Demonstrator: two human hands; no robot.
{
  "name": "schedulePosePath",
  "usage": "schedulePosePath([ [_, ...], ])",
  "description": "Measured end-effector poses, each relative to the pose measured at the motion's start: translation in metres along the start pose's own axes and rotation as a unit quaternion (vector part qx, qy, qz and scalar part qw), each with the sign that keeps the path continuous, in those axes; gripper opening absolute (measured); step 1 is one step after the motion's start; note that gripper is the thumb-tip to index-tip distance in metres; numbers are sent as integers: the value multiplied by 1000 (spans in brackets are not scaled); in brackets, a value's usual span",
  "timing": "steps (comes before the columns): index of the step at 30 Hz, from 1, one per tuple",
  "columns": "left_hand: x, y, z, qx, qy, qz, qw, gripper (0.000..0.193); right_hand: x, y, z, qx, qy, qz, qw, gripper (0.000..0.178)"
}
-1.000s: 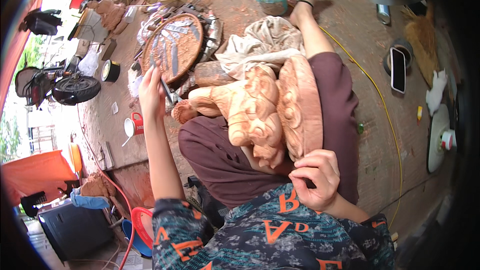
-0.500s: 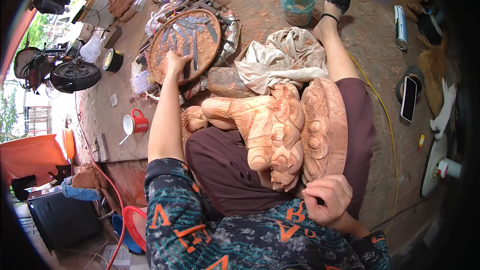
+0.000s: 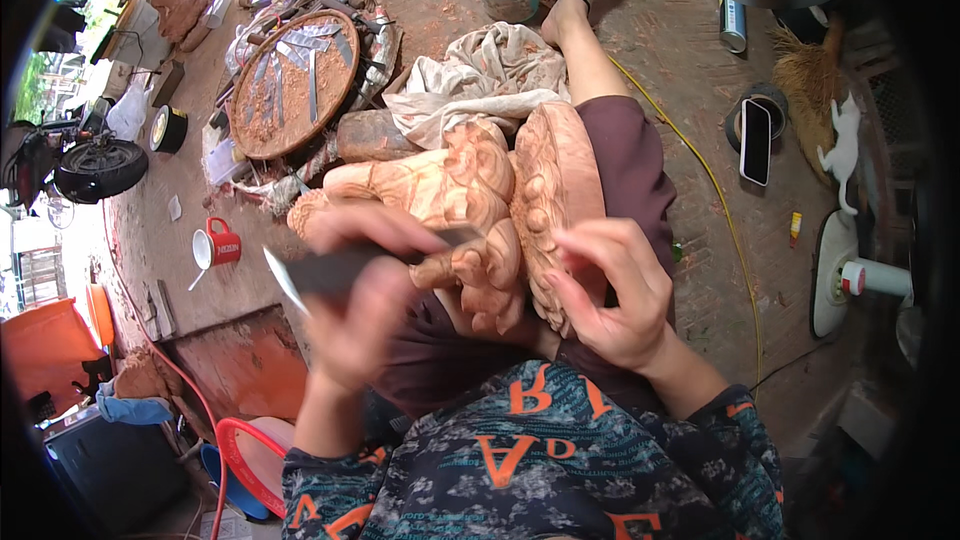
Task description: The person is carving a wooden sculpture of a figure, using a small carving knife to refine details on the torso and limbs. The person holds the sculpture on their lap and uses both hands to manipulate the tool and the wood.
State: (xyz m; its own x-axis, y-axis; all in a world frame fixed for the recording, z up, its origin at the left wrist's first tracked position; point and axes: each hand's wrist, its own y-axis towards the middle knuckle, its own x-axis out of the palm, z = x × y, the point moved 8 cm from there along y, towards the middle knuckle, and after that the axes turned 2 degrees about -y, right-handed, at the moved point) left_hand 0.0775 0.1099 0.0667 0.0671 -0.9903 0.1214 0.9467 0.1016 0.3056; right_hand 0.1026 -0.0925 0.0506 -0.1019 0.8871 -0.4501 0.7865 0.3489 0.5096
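Note:
A carved wooden figure (image 3: 480,195) lies on its side across my lap, with its scalloped, rounded base (image 3: 565,160) toward the right. My left hand (image 3: 365,290) is closed on a flat dark chisel blade (image 3: 335,272), held above the left part of the carving. Motion smears both hand and blade; one long edge shines bright, and the narrow end points toward the carving. Beside the near edge of the base, my right hand (image 3: 620,285) has its thumb and fingers curved apart, the fingertips close to or touching the wood, nothing visible between them.
Beyond the carving are a round tray (image 3: 240,135) of chisels and shavings, a log (image 3: 370,136), a crumpled cloth (image 3: 470,80) and a teal bucket (image 3: 507,0). A red mug (image 3: 222,248) stands left; a phone (image 3: 755,143) and yellow cable (image 3: 715,180) lie right.
My left hand has come back from the tray to the carving, now with a chisel in it. My right hand has lifted and opened beside the base. The whole view has shifted.

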Motion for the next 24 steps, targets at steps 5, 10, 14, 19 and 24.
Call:
schedulePosePath([
  [5, 118, -47, 20, 185, 483, -185, 836, 29, 9, 4, -19, -152, -12, -74, 985, 35],
  [10, 125, -51, 1, 161, 557, -171, 797, 36, 20, 15, -16, -218, -114, -79, 966, 26],
  [14, 119, -50, -6, 151, 568, -139, 797, 33, 33, 16, -10, -212, -125, -142, 959, 27],
  [19, 126, -54, 0, 115, 552, -157, 811, 31, 27, 11, -10, -209, -114, -160, 958, 25],
  [24, 130, -54, -4, 122, 582, -162, 788, 30, 27, 9, -7, -212, -110, -160, 958, 25],
])
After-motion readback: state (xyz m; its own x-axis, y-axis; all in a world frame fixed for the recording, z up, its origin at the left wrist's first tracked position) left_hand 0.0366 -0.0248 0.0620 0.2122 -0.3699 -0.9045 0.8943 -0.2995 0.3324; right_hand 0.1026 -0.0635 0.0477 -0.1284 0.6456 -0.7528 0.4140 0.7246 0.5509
